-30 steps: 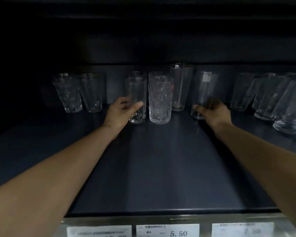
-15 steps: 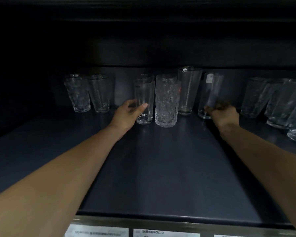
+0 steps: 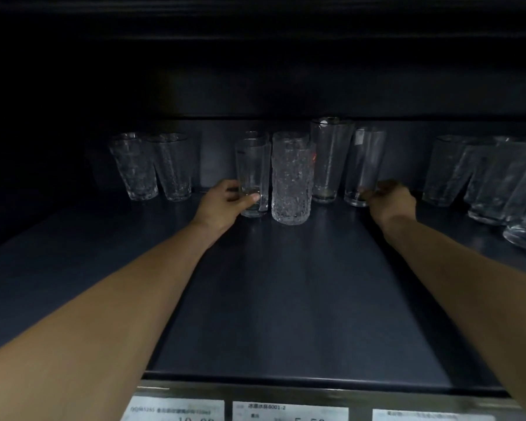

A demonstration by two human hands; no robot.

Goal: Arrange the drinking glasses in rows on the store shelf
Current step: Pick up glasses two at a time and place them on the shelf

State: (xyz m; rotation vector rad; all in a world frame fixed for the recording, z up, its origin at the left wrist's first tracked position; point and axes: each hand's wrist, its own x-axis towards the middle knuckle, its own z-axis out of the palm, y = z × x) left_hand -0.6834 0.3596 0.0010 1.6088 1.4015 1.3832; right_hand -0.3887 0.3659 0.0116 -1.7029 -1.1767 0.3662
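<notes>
front edge of shelf (image 3: 286,314): price tags (image 3: 289,413). toward the back edge, centre: left hand (image 3: 223,203), thumb now wrapped across the plain glass (image 3: 252,174), a firmer hold than before; beside it, textured glass (image 3: 291,183). right hand (image 3: 392,203) clasps the tall glass (image 3: 363,165) at its base, pushed back nearly level with the tapered glass (image 3: 328,159): back row likely filling in.

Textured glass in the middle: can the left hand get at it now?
Likely not yet: the left hand grips the plain glass standing between it and the textured glass; nothing else blocks.
</notes>
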